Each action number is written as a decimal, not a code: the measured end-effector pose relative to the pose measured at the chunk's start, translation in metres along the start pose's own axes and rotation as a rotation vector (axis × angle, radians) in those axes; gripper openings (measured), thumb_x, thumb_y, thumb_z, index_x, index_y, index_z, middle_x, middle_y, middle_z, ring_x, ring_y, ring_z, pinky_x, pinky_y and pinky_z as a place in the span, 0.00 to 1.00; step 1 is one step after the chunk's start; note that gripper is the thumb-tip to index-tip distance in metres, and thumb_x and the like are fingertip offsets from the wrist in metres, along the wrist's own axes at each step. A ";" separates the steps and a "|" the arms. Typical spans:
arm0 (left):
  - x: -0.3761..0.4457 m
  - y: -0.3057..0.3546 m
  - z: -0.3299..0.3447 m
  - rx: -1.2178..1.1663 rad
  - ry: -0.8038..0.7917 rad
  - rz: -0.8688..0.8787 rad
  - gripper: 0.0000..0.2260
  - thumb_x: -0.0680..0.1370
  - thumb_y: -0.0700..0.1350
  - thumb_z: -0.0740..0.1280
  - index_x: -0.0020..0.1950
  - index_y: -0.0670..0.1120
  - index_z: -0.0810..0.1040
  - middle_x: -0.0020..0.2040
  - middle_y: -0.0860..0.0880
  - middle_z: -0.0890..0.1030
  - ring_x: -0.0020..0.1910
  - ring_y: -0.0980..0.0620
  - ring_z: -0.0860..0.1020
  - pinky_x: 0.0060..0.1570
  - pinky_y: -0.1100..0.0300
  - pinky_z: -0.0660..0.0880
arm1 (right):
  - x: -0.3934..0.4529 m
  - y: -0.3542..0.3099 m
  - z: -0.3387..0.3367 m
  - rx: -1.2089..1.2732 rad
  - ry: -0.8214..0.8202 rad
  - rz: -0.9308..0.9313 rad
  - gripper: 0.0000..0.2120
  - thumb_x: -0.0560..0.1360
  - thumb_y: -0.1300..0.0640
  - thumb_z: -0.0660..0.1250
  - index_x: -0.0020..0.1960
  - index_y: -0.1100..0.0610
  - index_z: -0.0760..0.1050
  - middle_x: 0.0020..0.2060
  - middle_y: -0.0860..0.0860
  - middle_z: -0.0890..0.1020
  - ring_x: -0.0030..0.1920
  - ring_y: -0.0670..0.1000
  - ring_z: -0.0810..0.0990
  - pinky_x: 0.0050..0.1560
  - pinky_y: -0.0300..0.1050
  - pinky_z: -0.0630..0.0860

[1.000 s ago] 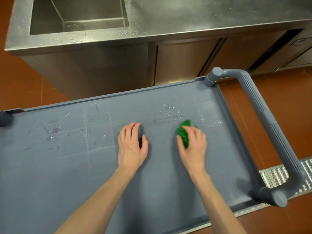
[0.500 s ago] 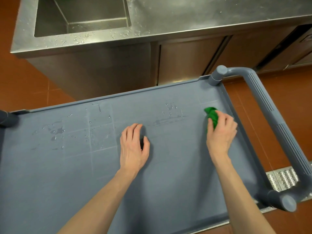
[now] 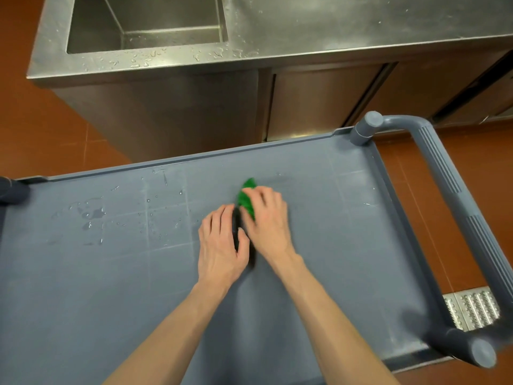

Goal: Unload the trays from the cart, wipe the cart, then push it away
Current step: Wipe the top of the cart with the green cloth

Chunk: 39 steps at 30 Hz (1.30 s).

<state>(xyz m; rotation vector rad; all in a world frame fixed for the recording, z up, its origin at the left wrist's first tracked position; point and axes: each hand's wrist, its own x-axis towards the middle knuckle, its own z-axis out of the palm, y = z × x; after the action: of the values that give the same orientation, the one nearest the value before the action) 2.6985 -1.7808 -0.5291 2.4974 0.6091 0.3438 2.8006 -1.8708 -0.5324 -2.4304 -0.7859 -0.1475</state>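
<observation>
Grey plastic cart (image 3: 347, 245), top bare of trays, parked against steel sink counter (image 3: 333, 29). Water beads at 9 o'clock, unwiped. Left hand (image 3: 220, 247) flat, fingers together, likely bracing. Right hand (image 3: 265, 222) presses crumpled green cloth (image 3: 245, 198) at centre, scrubbing.

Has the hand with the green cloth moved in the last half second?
Yes. The right hand with the cloth slid left, away from the cart handle, toward the left hand.

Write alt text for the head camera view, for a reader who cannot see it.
A person's right hand presses a green cloth onto a grey cart top, while the left hand rests flat beside it. Water droplets remain on the cart's left side. A steel sink counter stands beyond it.
</observation>
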 end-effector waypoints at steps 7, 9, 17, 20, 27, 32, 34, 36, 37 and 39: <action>0.001 -0.001 -0.004 -0.045 -0.011 0.004 0.23 0.78 0.41 0.62 0.74 0.39 0.71 0.68 0.43 0.76 0.67 0.42 0.72 0.71 0.47 0.69 | 0.006 0.016 -0.005 -0.077 0.028 -0.083 0.17 0.79 0.55 0.71 0.67 0.55 0.78 0.58 0.53 0.79 0.52 0.56 0.77 0.48 0.54 0.76; 0.002 -0.001 -0.003 -0.053 -0.020 -0.001 0.23 0.79 0.42 0.62 0.74 0.39 0.72 0.68 0.44 0.76 0.67 0.42 0.72 0.71 0.46 0.69 | 0.012 0.036 -0.015 -0.141 0.055 -0.016 0.18 0.80 0.54 0.71 0.68 0.54 0.77 0.59 0.54 0.79 0.53 0.57 0.77 0.48 0.54 0.75; 0.003 -0.003 0.000 -0.054 -0.006 0.008 0.22 0.79 0.43 0.62 0.73 0.39 0.73 0.67 0.44 0.77 0.66 0.43 0.72 0.71 0.50 0.68 | 0.015 0.149 -0.094 -0.308 0.199 0.363 0.16 0.81 0.57 0.69 0.68 0.58 0.75 0.60 0.59 0.78 0.54 0.64 0.76 0.50 0.57 0.72; 0.003 -0.002 0.001 -0.053 0.001 0.017 0.22 0.79 0.42 0.63 0.72 0.39 0.73 0.67 0.44 0.77 0.66 0.43 0.72 0.71 0.51 0.67 | 0.007 0.174 -0.119 -0.329 0.229 0.426 0.17 0.82 0.57 0.67 0.69 0.59 0.73 0.63 0.59 0.77 0.58 0.64 0.75 0.54 0.58 0.72; 0.001 0.000 0.005 -0.003 0.012 0.011 0.22 0.78 0.44 0.62 0.72 0.39 0.73 0.66 0.43 0.78 0.63 0.41 0.74 0.68 0.49 0.69 | 0.013 0.153 -0.098 -0.268 0.297 0.457 0.16 0.82 0.59 0.67 0.69 0.59 0.74 0.61 0.59 0.77 0.57 0.62 0.75 0.54 0.58 0.72; -0.001 0.000 0.004 0.014 0.008 0.010 0.22 0.78 0.45 0.62 0.72 0.40 0.73 0.67 0.43 0.78 0.63 0.41 0.75 0.68 0.48 0.71 | 0.015 0.083 -0.046 -0.154 0.167 0.265 0.16 0.80 0.58 0.67 0.67 0.57 0.76 0.60 0.57 0.78 0.53 0.61 0.75 0.51 0.57 0.75; -0.001 -0.001 0.005 0.026 0.008 0.017 0.23 0.78 0.45 0.61 0.72 0.39 0.74 0.66 0.43 0.78 0.63 0.41 0.76 0.68 0.48 0.71 | 0.012 0.046 -0.021 -0.089 0.103 0.142 0.17 0.79 0.57 0.67 0.67 0.56 0.77 0.61 0.55 0.79 0.55 0.59 0.76 0.53 0.57 0.76; 0.000 -0.002 0.006 0.033 0.012 0.033 0.23 0.78 0.45 0.62 0.72 0.39 0.74 0.67 0.43 0.78 0.63 0.41 0.76 0.68 0.49 0.70 | 0.010 0.021 -0.001 -0.035 0.036 -0.007 0.19 0.78 0.58 0.71 0.68 0.55 0.78 0.61 0.54 0.79 0.58 0.57 0.76 0.55 0.54 0.75; 0.000 -0.002 0.006 0.036 0.017 0.044 0.23 0.78 0.44 0.63 0.72 0.39 0.74 0.67 0.43 0.79 0.64 0.41 0.76 0.68 0.49 0.70 | 0.011 0.015 0.005 -0.015 0.012 -0.062 0.19 0.77 0.59 0.73 0.68 0.55 0.78 0.61 0.54 0.79 0.59 0.56 0.76 0.55 0.53 0.75; 0.001 -0.002 0.006 0.035 0.022 0.060 0.22 0.77 0.42 0.65 0.71 0.39 0.74 0.67 0.42 0.79 0.64 0.42 0.76 0.67 0.49 0.71 | 0.017 0.017 0.007 -0.004 -0.009 -0.105 0.20 0.77 0.59 0.73 0.68 0.55 0.78 0.61 0.53 0.79 0.58 0.56 0.77 0.54 0.52 0.76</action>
<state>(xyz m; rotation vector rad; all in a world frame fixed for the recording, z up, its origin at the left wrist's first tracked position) 2.7006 -1.7815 -0.5346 2.5526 0.5550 0.3871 2.8233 -1.8694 -0.5416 -2.3959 -0.9180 -0.1785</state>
